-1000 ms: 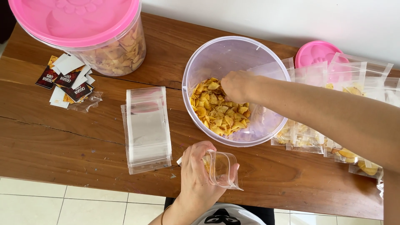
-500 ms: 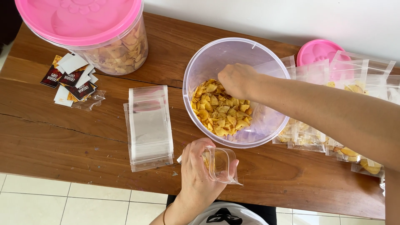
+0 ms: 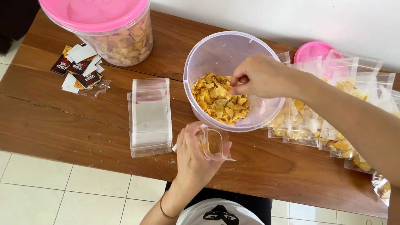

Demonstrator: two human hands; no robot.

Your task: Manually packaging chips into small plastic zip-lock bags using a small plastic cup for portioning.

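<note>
Your left hand [image 3: 193, 152] holds a small clear pouch [image 3: 214, 143] by its mouth, fingers curled around it, above the near edge of the wooden table [image 3: 62, 121]. Your right hand [image 3: 260, 77] hovers over the clear tub [image 3: 200, 54], fingertips bunched together above the yellow chips [image 3: 218, 100]; whether chips are pinched between them cannot be told. Left of the tub lies a stack of empty clear bags [image 3: 150, 116]. Filled bags [image 3: 325, 129] spread to the right, partly over a pink lid [image 3: 310, 50]. At far left stand a pink-lidded jar [image 3: 112, 29] and a pile of small labels [image 3: 81, 68].
</note>
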